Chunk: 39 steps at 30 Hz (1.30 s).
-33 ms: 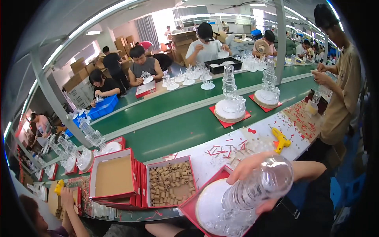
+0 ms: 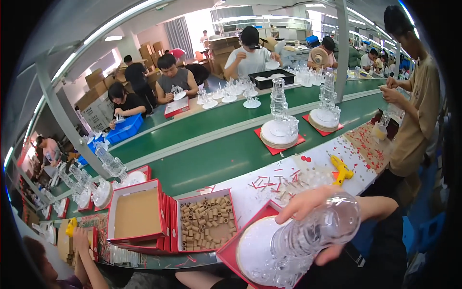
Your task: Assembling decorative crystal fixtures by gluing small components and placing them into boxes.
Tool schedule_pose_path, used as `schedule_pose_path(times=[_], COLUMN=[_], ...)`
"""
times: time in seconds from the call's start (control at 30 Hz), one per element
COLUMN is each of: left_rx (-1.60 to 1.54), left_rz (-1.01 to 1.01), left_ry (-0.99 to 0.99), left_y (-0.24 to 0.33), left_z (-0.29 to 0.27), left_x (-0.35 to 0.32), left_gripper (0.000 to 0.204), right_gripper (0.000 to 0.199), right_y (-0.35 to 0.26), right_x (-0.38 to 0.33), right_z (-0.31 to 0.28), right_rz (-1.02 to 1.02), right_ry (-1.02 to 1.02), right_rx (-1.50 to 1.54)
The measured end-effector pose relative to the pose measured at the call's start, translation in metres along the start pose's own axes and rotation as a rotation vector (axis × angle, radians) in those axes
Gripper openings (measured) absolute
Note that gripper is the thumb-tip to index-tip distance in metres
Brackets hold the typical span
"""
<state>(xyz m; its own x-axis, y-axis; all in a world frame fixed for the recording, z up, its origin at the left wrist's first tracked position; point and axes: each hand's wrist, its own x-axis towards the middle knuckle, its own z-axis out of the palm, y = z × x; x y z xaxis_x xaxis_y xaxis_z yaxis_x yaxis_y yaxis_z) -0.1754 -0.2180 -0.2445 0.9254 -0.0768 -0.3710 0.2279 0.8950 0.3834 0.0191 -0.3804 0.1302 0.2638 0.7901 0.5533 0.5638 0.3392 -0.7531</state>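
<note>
My right hand (image 2: 308,204) is closed around a clear, ringed plastic tower (image 2: 301,238), fingers on its far side and a digit showing at its near side. The tower has a rounded, transparent top and leans toward the right. Its foot, with small clear ornaments around it, is on a round white base (image 2: 252,245). That base lies in a shallow red box (image 2: 231,253) at the bottom of the view. Bare skin at the lower edge, left of the box, seems to belong to my left arm; the left hand is not visible.
A box of short brown cardboard tubes (image 2: 207,216) stands left, beside stacked red-edged boxes (image 2: 137,212). A yellow glue gun (image 2: 340,169) and scattered sticks (image 2: 274,180) lie on the white worktop. Beyond runs a green conveyor (image 2: 216,164) carrying similar towers (image 2: 279,115). Co-workers sit opposite; one stands right.
The tower's top has shifted slightly right and down with my right hand. The boxes at the left appear a little further left in the view.
</note>
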Motion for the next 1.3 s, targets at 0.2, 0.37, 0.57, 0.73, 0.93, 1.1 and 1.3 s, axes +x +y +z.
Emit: schedule_pose_path(times=[0.2, 0.37, 0.57, 0.73, 0.93, 1.1, 1.3], left_rx=[-0.124, -0.239, 0.460, 1.550, 1.873, 1.843, 1.904], left_rz=[-0.127, -0.175, 0.155, 0.709, 0.691, 0.698, 0.649], left_ry=[-0.098, -0.241, -0.141, 0.222, 0.252, 0.338, 0.343], left_y=[0.013, 0.048, 0.126, 0.200, 0.215, 0.207, 0.202], left_z=[0.050, 0.111, 0.106, 0.115, 0.078, 0.085, 0.096], left_x=[-0.020, -0.005, -0.013, 0.012, 0.078, 0.083, 0.095], left_gripper=[0.052, 0.053, 0.045, 0.050, 0.049, 0.030, 0.024], right_gripper=[0.059, 0.048, 0.045, 0.047, 0.035, 0.032, 0.059], right_y=[0.023, 0.048, 0.053, 0.081, 0.110, 0.119, 0.145], right_x=[-0.028, -0.033, 0.000, 0.037, -0.011, -0.185, -0.271], right_z=[0.006, -0.057, -0.048, -0.030, -0.052, -0.122, -0.139], right_rz=[-0.204, 0.259, 0.226, 0.374, 0.123, 1.196, 1.648], right_ry=[0.293, 0.741, 0.610, 0.313, 0.766, 0.580, 0.791], right_rx=[0.436, 0.329, -0.070, -0.376, -0.491, -1.096, -0.694])
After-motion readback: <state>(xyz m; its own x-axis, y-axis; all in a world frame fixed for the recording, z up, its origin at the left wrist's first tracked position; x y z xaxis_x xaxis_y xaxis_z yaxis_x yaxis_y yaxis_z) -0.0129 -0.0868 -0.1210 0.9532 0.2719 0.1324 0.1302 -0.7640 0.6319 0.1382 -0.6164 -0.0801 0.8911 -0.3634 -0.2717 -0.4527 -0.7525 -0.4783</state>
